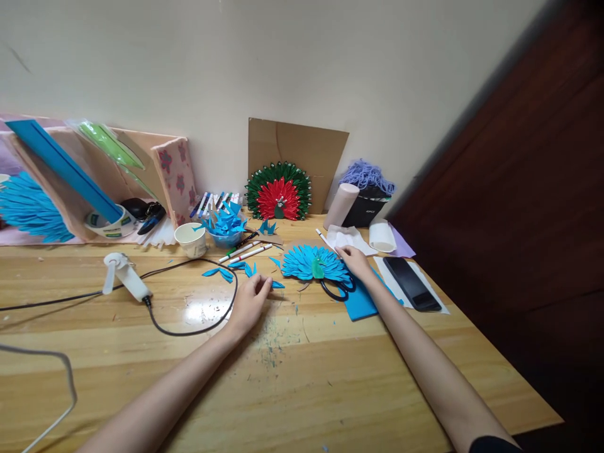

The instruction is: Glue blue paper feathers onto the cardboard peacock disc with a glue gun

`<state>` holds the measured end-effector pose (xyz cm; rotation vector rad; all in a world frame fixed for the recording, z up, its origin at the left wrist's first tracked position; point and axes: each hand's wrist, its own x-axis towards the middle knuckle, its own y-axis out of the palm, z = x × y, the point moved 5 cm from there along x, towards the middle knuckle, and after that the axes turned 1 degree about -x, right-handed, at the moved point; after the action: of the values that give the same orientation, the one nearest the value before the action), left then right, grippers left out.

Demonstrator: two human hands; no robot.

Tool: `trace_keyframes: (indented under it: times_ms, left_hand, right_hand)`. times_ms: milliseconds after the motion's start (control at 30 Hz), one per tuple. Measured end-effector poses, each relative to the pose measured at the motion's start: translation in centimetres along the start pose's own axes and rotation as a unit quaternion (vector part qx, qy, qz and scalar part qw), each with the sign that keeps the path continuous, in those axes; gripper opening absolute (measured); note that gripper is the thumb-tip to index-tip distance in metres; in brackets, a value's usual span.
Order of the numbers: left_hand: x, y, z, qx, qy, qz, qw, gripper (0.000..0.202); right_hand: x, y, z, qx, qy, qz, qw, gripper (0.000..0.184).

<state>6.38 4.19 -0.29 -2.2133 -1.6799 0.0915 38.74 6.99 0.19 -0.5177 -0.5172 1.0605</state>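
Observation:
My left hand (250, 303) is pinched, its fingertips on a folded blue petal (278, 285) that pokes out to their right. Several similar blue petals (221, 274) lie loose beyond it. At the right, my closed right hand (355, 260) has its fingertips at the lower end of a slim white pen (323, 238), which slants up and left. Between the hands rests a fan of blue petals with a green peacock body (317, 267). Black scissor handles (336, 290) stick out below it, partly over a blue sheet (361, 304).
A hot glue gun (125, 277) with a looping black cable stands at left. Behind are a paper cup (190, 240), a tub of blue scraps (226, 229), and a red-and-green peacock (279, 195) against cardboard (302, 148). A phone (410, 284) lies at right.

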Motion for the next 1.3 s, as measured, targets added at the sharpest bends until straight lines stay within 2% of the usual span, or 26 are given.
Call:
trace_keyframes:
  times_ms: [100, 233, 400, 500, 567, 667, 800, 900, 1300]
  left_hand:
    - [0.1, 0.0, 0.1, -0.015, -0.004, 0.006, 1.0, 0.031]
    - [0.1, 0.0, 0.0, -0.022, -0.001, 0.004, 1.0, 0.03]
    - [-0.1, -0.3, -0.2, -0.046, -0.003, -0.024, 0.999, 0.029]
    - [-0.3, -1.1, -0.6, -0.074, -0.008, -0.052, 0.996, 0.028]
    - [-0.5, -2.2, -1.1, -0.086, -0.005, -0.074, 0.994, 0.028]
    - [-0.9, -4.9, -1.6, -0.097, -0.006, -0.114, 0.989, 0.029]
    - [-1.6, -8.6, -1.0, -0.114, -0.031, -0.168, 0.979, 0.032]
    - [-2.2, -10.0, -0.2, -0.13, -0.058, -0.194, 0.971, 0.036]
    - [-3.0, -9.7, -1.0, -0.112, -0.069, -0.194, 0.972, 0.035]
  right_hand:
    - [-0.1, 1.1, -0.2, 0.019, 0.004, 0.038, 0.999, 0.028]
    - [-0.3, 1.8, 0.7, 0.074, 0.005, 0.087, 0.993, 0.032]
    - [-0.3, 0.6, 2.0, 0.161, 0.011, 0.109, 0.981, 0.04]
    - [-0.3, -0.2, 2.9, 0.208, 0.021, 0.121, 0.97, 0.043]
    - [-0.6, -0.4, 3.6, 0.231, 0.024, 0.131, 0.964, 0.043]
    - [-1.5, 0.2, 4.9, 0.277, 0.026, 0.169, 0.945, 0.04]
    - [-3.1, 1.8, 6.7, 0.326, 0.042, 0.226, 0.917, 0.036]
    - [-4.0, 2.6, 7.4, 0.337, 0.061, 0.23, 0.911, 0.035]
    - [-4.9, 3.5, 7.1, 0.341, 0.074, 0.248, 0.904, 0.031]
